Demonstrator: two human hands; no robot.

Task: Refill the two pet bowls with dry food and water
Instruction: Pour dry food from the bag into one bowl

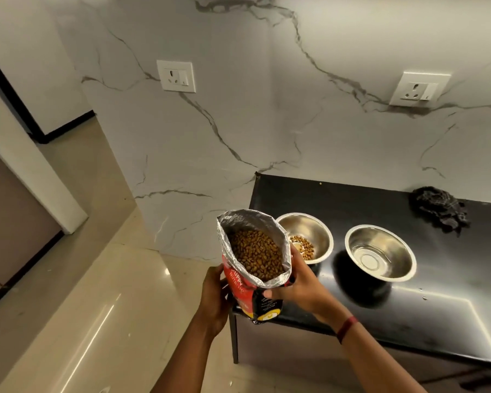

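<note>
I hold an open red bag of dry pet food (253,279) upright over the left end of a low black table (408,307); its foil mouth shows brown kibble. My left hand (214,296) grips the bag's left side and my right hand (298,285) grips its right side near the top. Just behind the bag stands a steel bowl (315,231) with a small heap of kibble in it. To its right sits a second steel bowl (380,253), which looks bare inside.
A dark crumpled cloth (437,208) lies at the table's back right by the marble wall. Two wall sockets (176,76) sit above. Glossy tiled floor (97,307) spreads to the left, with a doorway at far left.
</note>
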